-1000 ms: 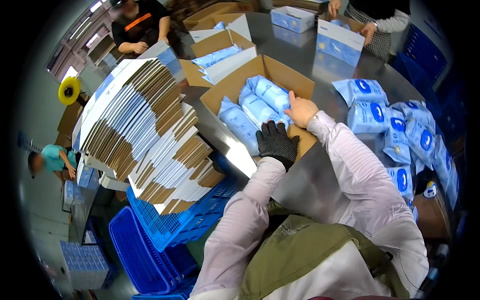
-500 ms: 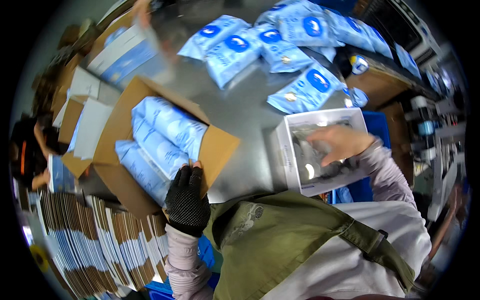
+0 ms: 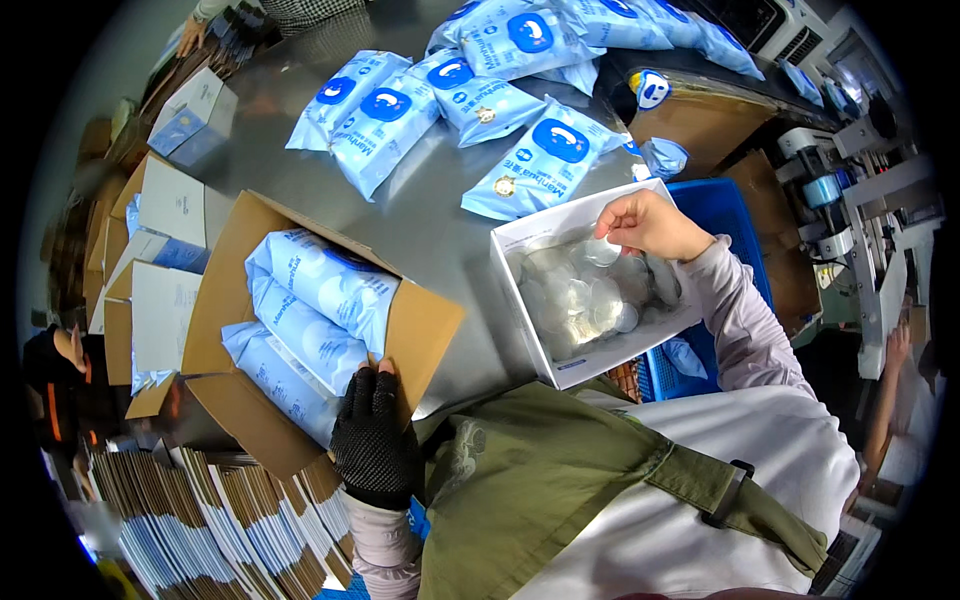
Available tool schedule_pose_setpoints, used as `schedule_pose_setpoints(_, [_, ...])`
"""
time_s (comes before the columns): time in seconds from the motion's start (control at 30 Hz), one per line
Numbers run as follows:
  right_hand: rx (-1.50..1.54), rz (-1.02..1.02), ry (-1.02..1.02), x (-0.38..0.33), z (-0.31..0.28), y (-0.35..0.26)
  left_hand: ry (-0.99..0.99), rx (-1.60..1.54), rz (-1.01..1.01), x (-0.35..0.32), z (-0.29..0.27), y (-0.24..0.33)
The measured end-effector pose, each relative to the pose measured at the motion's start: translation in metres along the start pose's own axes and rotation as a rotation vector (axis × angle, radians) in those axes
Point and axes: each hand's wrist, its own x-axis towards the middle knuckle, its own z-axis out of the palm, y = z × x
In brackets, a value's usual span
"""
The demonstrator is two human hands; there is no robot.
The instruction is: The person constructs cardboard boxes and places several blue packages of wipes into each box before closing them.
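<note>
Over at the white box [image 3: 560, 370] on the table's [image 3: 440, 215] right side, the right hand [image 3: 650, 222] reaches in with thumb and fingertips pinched together on one small clear round packet [image 3: 603, 252], holding it just above the heap of the same packets lying inside. Down at the near edge, the left hand [image 3: 372, 432], in a black glove, lies flat on the open cardboard carton [image 3: 225, 290], fingers spread over the front flap and touching the nearest pouch; its grip is loose and closed on nothing.

How far along? That carton already carries several pale blue pouches [image 3: 315, 320] laid side by side, so the packing looks well under way, though its flaps stand open and nothing is sealed. Whether it can take more cannot be told from this angle. Well apart, at the far side of the table, more blue pouches [image 3: 545, 165] lie loose, and that reads as work left to do. Left of the carton, a row of open cartons [image 3: 160, 260] waits, and flat cardboard blanks [image 3: 200, 520] are stacked below.
</note>
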Motion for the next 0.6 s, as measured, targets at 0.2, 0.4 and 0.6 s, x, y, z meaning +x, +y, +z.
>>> schedule_pose_setpoints(0.2, [0.257, -0.058, -0.039, -0.007, 0.006, -0.002, 0.073, -0.011, 0.032, -0.002, 0.007, 0.000])
schedule_pose_setpoints(0.4, [0.297, -0.357, -0.151, 0.016, 0.058, -0.092, 0.126, -0.103, 0.010, -0.010, 0.010, -0.004])
schedule_pose_setpoints(0.6, [-0.007, -0.765, -0.031, 0.051, 0.139, -0.141, 0.113, -0.098, -0.057, -0.010, 0.011, 0.004])
